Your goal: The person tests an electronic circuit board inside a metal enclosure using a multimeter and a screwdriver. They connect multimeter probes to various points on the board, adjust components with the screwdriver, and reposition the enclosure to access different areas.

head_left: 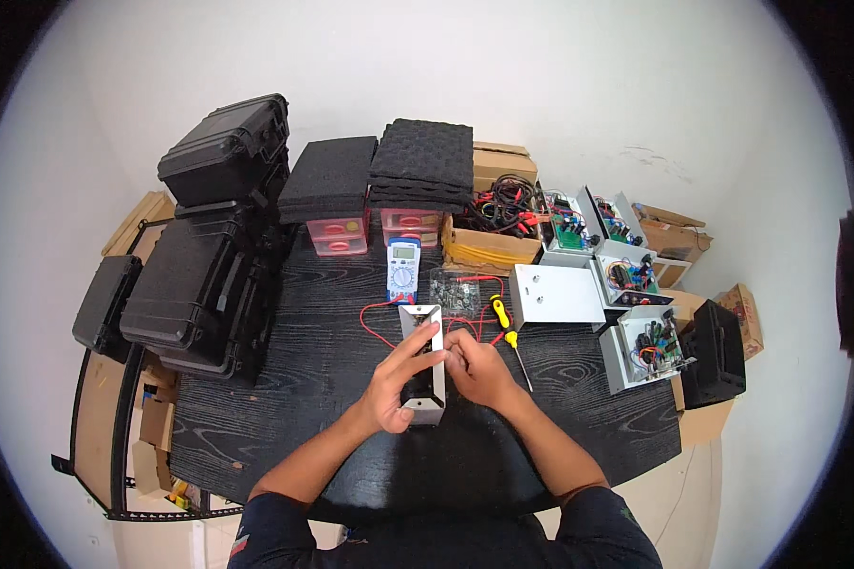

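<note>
A narrow white-and-grey metal enclosure (433,402) stands on the black table in front of me, its open side up and its inside dark. My left hand (389,387) grips it from the left, fingers stretched across the opening and thumb at the near end. Against the right wall my right hand (479,370) is closed, its fingertips pinched; what they hold is hidden. Just beyond the enclosure lies a blue-and-white multimeter (403,270) with red leads. A yellow-and-black screwdriver (505,322) rests to the right of my right hand, near a clear tray of small parts (455,292).
Several opened enclosures with circuit boards (571,228) line the right side, beside a closed white enclosure (557,294). A cardboard box of cables (489,248), pink drawers (337,237) and black foam sheets (422,161) stand at the back. Black hard cases (190,284) are stacked left.
</note>
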